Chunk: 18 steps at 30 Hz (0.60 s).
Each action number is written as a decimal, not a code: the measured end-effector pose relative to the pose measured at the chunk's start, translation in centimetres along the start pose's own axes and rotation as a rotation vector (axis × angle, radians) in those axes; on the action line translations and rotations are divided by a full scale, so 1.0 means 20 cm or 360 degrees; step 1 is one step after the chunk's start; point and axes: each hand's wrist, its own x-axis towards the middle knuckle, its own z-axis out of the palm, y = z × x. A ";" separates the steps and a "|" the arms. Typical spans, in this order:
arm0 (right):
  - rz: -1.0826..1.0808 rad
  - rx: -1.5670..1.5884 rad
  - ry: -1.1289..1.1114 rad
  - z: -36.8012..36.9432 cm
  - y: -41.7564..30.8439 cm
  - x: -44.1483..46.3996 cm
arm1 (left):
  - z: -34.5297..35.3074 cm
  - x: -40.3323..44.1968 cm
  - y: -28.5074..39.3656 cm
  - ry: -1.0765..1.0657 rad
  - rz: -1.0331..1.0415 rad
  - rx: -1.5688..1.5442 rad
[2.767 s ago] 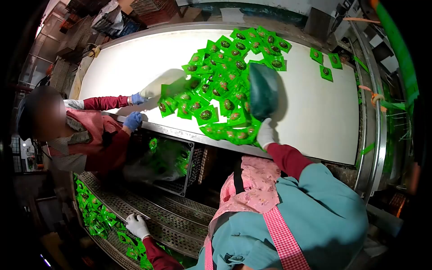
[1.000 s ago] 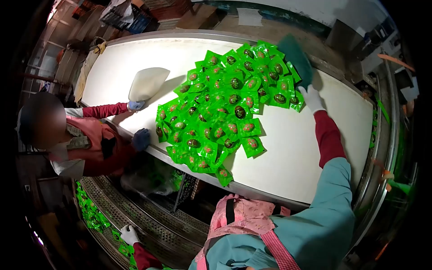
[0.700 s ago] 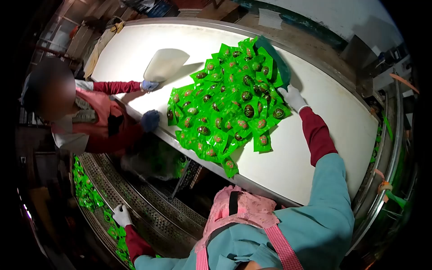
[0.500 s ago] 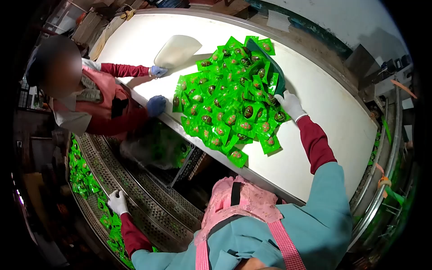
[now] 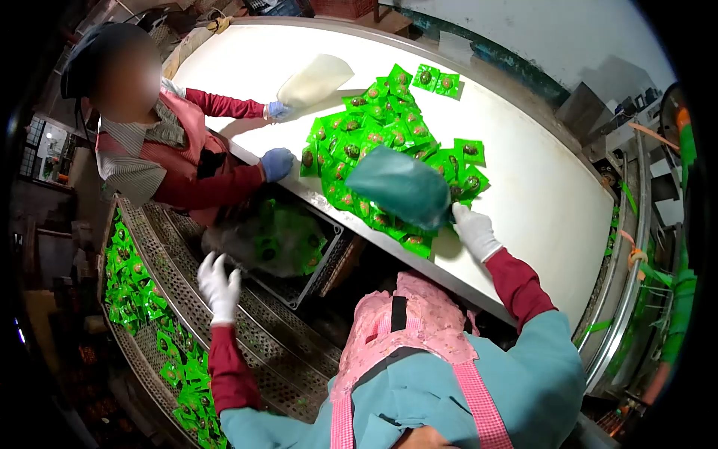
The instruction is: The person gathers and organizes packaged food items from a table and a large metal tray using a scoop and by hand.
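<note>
My right hand [image 5: 476,230], in a white glove, is closed on the end of a dark green plastic scoop [image 5: 400,187]. The scoop lies tilted over a heap of small green packets [image 5: 350,142], each with a round brown item showing, and covers part of it. Off to the lower left, my left hand [image 5: 220,288], also gloved in white, is raised with its fingers apart and nothing in them. Below it runs a perforated metal chute [image 5: 258,340]. More green packets [image 5: 131,277] lie in the outer trough left of that hand.
Across the white table [image 5: 546,172], a co-worker in blue gloves holds a pale translucent scoop [image 5: 318,81]. A dark crate [image 5: 329,258] with a clear bag of packets stands below the table edge. Metal rails [image 5: 632,247] run along the right side.
The green scoop has swung from the heap's far right edge towards me and now covers its near part. My left hand has risen from the chute's edge and spread its fingers.
</note>
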 end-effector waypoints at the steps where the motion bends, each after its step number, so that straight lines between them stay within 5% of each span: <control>1: 0.0170 0.0288 -0.0097 -0.10 -0.02 -0.04 | 0.03 0.06 0.11 -0.0070 0.0026 -0.0259; 4: 0.0429 0.0767 0.0317 -0.29 0.01 -0.19 | 0.24 0.22 0.33 -0.0214 0.0331 -0.0664; 8: 0.1530 0.1823 0.0241 -0.54 0.19 -0.48 | 0.53 0.48 0.66 -0.0217 0.0508 -0.1161; 14: 0.1761 0.1887 -0.0483 -0.92 0.58 -1.03 | 0.89 0.90 1.20 -0.0121 0.0469 -0.1327; 16: 0.1949 0.1847 -0.0768 -0.91 0.58 -0.99 | 0.99 1.04 1.36 -0.0375 0.0362 -0.1369; 18: 0.1743 0.2037 -0.0922 -0.80 0.57 -0.86 | 0.96 1.08 1.54 -0.0737 0.0286 -0.0747</control>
